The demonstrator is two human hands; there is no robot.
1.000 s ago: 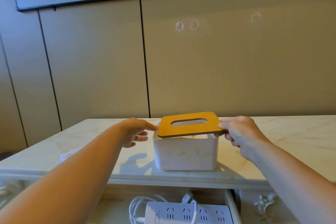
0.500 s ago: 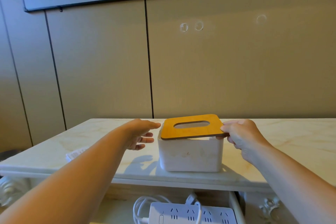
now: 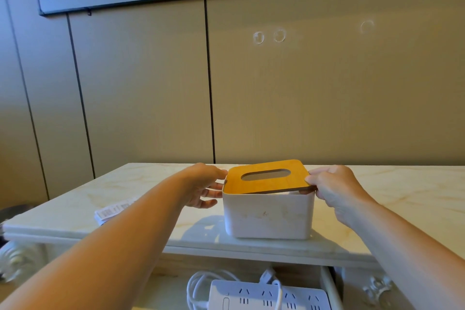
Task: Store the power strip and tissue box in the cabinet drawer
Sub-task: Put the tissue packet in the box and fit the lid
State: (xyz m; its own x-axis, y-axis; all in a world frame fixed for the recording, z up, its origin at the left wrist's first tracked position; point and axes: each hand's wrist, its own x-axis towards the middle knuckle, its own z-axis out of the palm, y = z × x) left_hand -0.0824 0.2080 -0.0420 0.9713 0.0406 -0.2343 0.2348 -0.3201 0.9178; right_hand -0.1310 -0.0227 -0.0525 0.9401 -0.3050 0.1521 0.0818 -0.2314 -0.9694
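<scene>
**Left hand** (image 3: 201, 187): you are holding it open, fingers spread and nearly straight, the topmost fingertip reaching the left edge of the lid (image 3: 266, 176). Whether the lower fingers are touching the box (image 3: 268, 216) or stopping just beside its left wall cannot be told. The forearm is stretching in low from the lower left.

**Right hand** (image 3: 337, 190): you are pinching the right edge of the lid, thumb lying on top and the other fingers curling underneath. The forearm is running in from the lower right corner.

**Lid**: orange, with an oval slot. It is sitting askew on the box, its near left corner dipping inside the rim and its right edge riding above the rim.

**Box**: white, standing upright on the desk (image 3: 392, 199) near the front edge, between your two hands.

**Strip** (image 3: 269, 297): white, lying in the open drawer (image 3: 328, 289) under the desk, directly below the box. The bottom edge of the view is cutting it off. Its coiled cable (image 3: 198, 287) is lying to its left.

**Papers** (image 3: 113, 212): lying on the desk left of the box. Your left forearm is covering part of them, and the print is too blurred to read.
</scene>
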